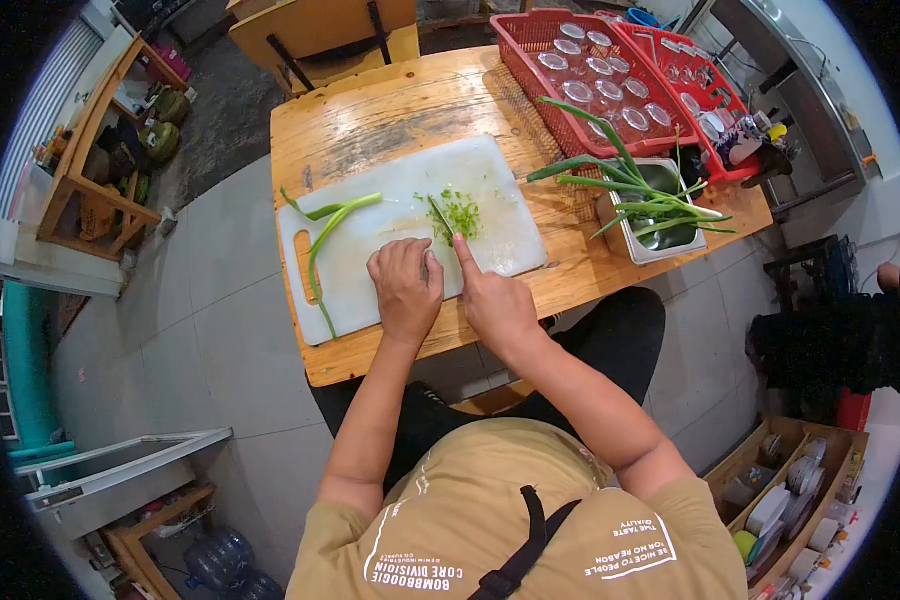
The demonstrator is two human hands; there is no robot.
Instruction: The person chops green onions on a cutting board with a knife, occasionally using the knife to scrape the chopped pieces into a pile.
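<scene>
A white cutting board [370,250] lies on the wooden table. My right hand [498,305] is closed round a knife [440,216], index finger stretched along its top, the blade resting in chopped green onion [460,213]. Just left of it, my left hand [407,288] rests on the board with fingers curled and close together; what they may hold is hidden. Whole green onion stalks [332,222] lie bent on the board's left part, one reaching the bottom edge. More green onions [642,190] stick out of a metal container [660,240] at the table's right edge.
A red basket [530,50] of upturned glasses stands at the table's back right, beside a second red basket [735,110]. The wooden table [340,125] has a chair [320,40] behind it. A wooden box [785,440] with dishes is at the lower right.
</scene>
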